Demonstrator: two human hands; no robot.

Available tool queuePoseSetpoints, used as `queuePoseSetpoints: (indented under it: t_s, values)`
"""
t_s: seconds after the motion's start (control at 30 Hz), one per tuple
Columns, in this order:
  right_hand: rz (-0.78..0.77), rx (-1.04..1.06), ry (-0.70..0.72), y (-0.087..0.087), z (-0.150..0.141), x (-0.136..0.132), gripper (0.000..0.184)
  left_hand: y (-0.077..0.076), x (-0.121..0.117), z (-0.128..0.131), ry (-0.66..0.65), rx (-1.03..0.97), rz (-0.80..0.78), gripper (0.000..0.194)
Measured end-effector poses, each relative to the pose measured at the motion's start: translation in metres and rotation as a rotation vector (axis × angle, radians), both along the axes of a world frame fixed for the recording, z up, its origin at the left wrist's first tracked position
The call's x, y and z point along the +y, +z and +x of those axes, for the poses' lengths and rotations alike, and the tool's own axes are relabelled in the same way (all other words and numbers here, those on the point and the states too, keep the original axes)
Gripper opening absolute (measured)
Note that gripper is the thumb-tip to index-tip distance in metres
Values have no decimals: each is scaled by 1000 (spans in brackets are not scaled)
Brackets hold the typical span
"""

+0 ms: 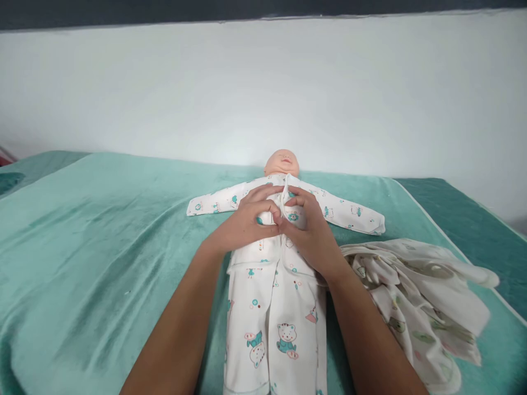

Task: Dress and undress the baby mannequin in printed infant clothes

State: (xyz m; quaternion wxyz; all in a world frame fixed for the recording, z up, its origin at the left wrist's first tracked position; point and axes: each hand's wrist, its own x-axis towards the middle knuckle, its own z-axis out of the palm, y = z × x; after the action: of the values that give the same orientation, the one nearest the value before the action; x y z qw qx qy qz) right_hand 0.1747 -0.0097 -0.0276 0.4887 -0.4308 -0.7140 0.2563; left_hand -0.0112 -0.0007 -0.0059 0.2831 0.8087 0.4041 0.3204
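Observation:
A baby doll (282, 163) lies on its back with its head at the far end, dressed in a white printed baby top (263, 252) and matching pants (249, 323). Over the chest, both of my hands meet at the top's front opening. My left hand (257, 216) pinches the left side of the fabric edge, thumb bent inward. Close against it, my right hand (307, 222) has its fingers curled on the right edge. The thumbs nearly touch, and whatever fastener lies between them is hidden. Both sleeves spread out sideways, with no doll hands showing at the cuffs.
A crumpled white cloth with a leaf-like print (424, 307) lies to the right of the doll, beside my right forearm. Underneath everything is a wrinkled turquoise blanket (102, 247). A white wall (164, 93) rises behind the doll's head.

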Motion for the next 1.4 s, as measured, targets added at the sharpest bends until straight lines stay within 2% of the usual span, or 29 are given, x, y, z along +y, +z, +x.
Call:
queuePoseSetpoints:
  t_s: [0.1, 0.27, 0.4, 0.5, 0.57, 0.63, 0.8, 0.9, 1.03, 1.2, 1.3, 1.4]
  values:
    - [-18, 8, -22, 1, 0, 0, 8, -2, -3, 6, 56, -18, 110, 16]
    - [-61, 108, -103, 4, 0, 0, 6, -8, -2, 14, 153, -97, 189, 32]
    - [-211, 527, -211, 1, 2, 5, 12, -12, 3, 16, 344, -253, 195, 42]
    - [-344, 776, -373, -6, 9, 13, 18, -11, 5, 16, 439, -218, 248, 38]
    - [-390, 808, -477, -11, 14, 18, 19, -10, 5, 16, 466, -132, 288, 30]
    - [-418, 800, -510, -15, 16, 21, 19, -10, 5, 14, 489, -71, 319, 22]
    - [-389, 720, -496, -17, 18, 20, 17, -12, 11, 2, 577, -119, 274, 15]
    - [-330, 599, -522, -18, 30, 20, 11, -13, 15, -9, 659, -99, 275, 14]
    - [-221, 329, -596, -23, 73, 25, 12, -16, 18, -28, 780, 52, 319, 18]
    - [-222, -193, -642, -28, 138, 36, 7, -31, 26, -53, 1007, 200, 209, 27]
    - [-58, -280, -689, -27, 139, 37, 16, -38, 33, -54, 955, 189, 201, 30]
    - [167, -323, -597, -24, 108, 33, 32, -41, 41, -45, 757, 146, 295, 29]
